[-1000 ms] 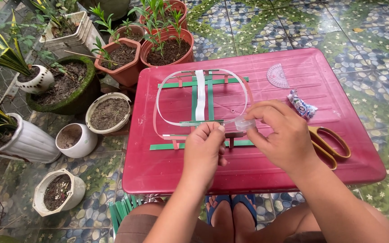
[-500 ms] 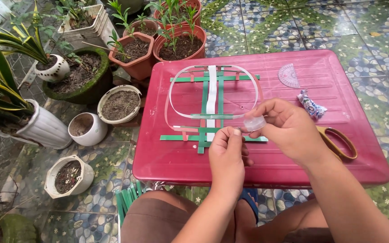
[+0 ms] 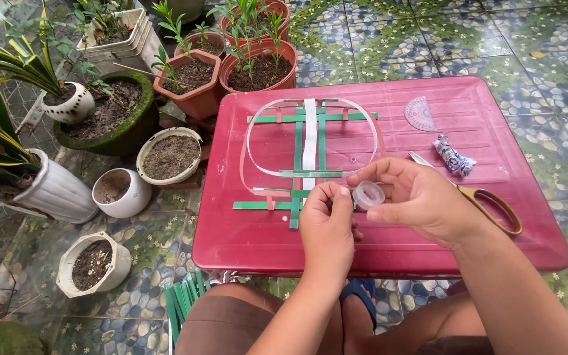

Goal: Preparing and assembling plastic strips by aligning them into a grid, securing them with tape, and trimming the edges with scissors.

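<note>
My right hand (image 3: 422,200) holds a small roll of clear tape (image 3: 368,194) over a red plastic lid (image 3: 376,243) used as a work surface. My left hand (image 3: 327,227) is right beside it, its fingertips pinched at the roll's edge. Just beyond both hands lies a lattice of green and white strips (image 3: 305,154) with a white strip bent into a rounded loop (image 3: 254,138) around it.
Scissors with orange-brown handles (image 3: 488,200) lie right of my right hand. A wrapped candy (image 3: 453,156) and a clear protractor (image 3: 421,113) lie at the lid's far right. Potted plants (image 3: 195,79) stand to the left and behind. Green strips (image 3: 182,299) lie on the tiled floor.
The view has shifted a little. Both hands have drawn back from the strips toward me, and the right hand has turned the tape roll so its open side faces up.
</note>
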